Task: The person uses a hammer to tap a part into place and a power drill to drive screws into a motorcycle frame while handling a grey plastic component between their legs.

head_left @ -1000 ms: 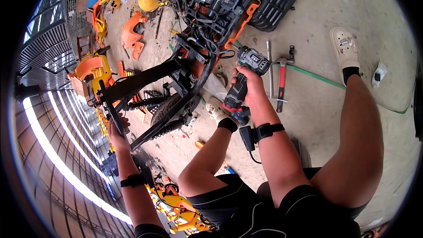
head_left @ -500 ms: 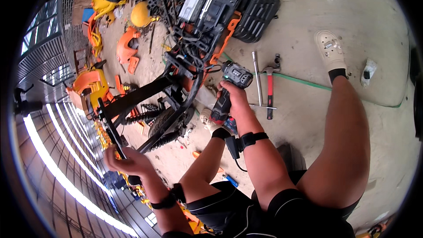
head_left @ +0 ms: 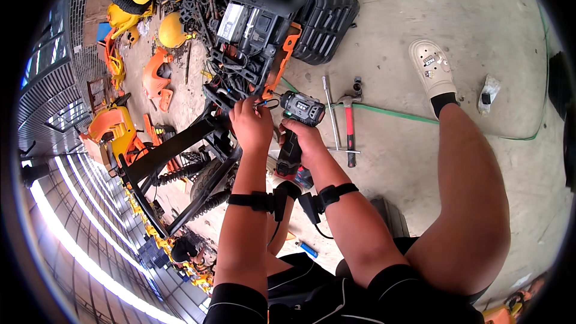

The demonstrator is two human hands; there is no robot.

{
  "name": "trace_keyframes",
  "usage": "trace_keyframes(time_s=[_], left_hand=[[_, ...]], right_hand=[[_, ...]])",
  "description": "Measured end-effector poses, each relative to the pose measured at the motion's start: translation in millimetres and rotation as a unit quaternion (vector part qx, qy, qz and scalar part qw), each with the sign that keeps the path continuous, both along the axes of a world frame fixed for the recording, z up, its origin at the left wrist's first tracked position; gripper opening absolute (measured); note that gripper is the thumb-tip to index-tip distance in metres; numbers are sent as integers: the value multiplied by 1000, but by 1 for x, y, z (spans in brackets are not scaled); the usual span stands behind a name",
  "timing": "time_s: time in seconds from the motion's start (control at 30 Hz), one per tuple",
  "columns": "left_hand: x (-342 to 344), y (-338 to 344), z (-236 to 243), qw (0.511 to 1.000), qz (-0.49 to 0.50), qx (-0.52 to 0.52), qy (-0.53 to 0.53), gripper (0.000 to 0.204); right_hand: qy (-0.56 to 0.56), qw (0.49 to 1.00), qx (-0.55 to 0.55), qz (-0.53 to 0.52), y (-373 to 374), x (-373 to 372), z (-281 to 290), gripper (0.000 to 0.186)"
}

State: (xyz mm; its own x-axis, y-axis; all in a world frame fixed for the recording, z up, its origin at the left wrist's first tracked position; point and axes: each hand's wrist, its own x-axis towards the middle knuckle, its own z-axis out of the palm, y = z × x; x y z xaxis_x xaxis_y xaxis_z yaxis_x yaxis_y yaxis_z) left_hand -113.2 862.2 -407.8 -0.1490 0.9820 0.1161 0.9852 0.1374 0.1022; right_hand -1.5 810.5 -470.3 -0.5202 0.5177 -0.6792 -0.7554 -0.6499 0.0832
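Outdoors, concrete floor (head_left: 480, 36), right hand (head_left: 306, 138) grip closed on cordless drill (head_left: 297, 126), left hand (head_left: 251, 125) pinching black frame (head_left: 180, 150).

Grey-and-black cordless drill (head_left: 298, 121) is showing a red battery base. Steel-headed claw hammer (head_left: 348, 125) is showing a red handle. Metal vehicle frame (head_left: 180, 162) is showing black tubes with orange brackets. Ribbed plastic panel (head_left: 326, 17) is looking black. Thin hose (head_left: 396, 114) is running green over grey concrete floor (head_left: 390, 36). Cream clog shoe (head_left: 431, 66) is sitting above a black sock. Scattered plastic body panels (head_left: 156, 78) are showing orange and yellow.
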Motion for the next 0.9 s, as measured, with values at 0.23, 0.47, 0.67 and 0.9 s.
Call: trace_keyframes(time_s=[0.23, 0.47, 0.67, 0.9], left_hand=[[-22, -7, -16, 984, -78, -142, 72, 23], [-6, 14, -26, 727, 420, -168, -517, 33], [-24, 18, -61, 513, 478, -145, -698, 34], [-9, 14, -69, 485, 420, -83, -763, 25]], right_hand=[[-4, 1000, -11, 3, -2, 2, -1, 20], [-19, 997, 39, 56, 7, 19, -9, 21], [-35, 986, 154, 61, 6, 23, -19, 20], [-74, 973, 188, 109, 11, 34, -25, 19]])
